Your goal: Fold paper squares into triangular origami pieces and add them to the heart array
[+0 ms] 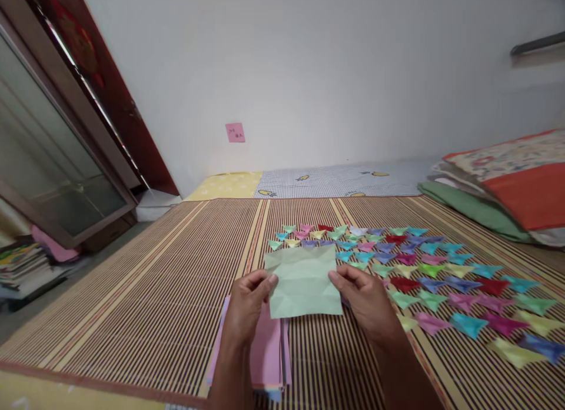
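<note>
A pale green square of paper (304,280), marked with creases, is held up and opened out between my two hands. My left hand (249,301) pinches its left edge between thumb and fingers. On the opposite edge, my right hand (364,295) has the same kind of pinch. Below my left wrist lies a stack of coloured paper (267,354), pink on top, partly covered by that arm. Beyond and to the right of the sheet, many small folded paper pieces (430,270) in several colours sit in rows; the sheet hides some of them.
Everything rests on a striped bamboo mat (145,292). Folded bedding (529,186) is piled at the right. A pink note (235,132) is stuck to the white wall (318,75). At the left are a glass-doored cabinet (57,145) and a stack of books (22,266).
</note>
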A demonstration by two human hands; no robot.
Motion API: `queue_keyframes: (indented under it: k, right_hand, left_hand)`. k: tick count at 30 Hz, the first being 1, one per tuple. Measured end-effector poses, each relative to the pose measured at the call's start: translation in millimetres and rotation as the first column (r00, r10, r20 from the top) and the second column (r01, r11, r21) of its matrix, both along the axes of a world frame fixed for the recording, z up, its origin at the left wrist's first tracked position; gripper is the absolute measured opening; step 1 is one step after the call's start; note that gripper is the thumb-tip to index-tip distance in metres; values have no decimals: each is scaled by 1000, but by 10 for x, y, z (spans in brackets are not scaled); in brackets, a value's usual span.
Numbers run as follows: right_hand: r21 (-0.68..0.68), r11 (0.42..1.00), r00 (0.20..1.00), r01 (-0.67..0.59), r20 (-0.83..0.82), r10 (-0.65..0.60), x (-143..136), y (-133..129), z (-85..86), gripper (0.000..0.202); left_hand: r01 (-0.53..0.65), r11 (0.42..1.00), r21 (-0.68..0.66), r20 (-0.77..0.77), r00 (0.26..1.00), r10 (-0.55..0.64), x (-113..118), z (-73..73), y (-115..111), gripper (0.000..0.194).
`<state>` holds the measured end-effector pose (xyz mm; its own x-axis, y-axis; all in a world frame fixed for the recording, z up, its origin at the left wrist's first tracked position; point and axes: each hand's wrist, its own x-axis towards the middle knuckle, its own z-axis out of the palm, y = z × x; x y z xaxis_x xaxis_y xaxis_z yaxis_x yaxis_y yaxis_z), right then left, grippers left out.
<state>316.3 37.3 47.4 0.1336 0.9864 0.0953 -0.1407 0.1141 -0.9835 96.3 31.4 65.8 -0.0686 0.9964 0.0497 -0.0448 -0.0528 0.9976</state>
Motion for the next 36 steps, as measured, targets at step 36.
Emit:
queue_keyframes:
  k: [36]
  right_hand:
    - [131, 991, 996, 11, -85, 0, -380, -67, 29, 29]
  left_hand:
    - [-106, 991, -79, 559, 819, 132, 382, 32, -13, 40]
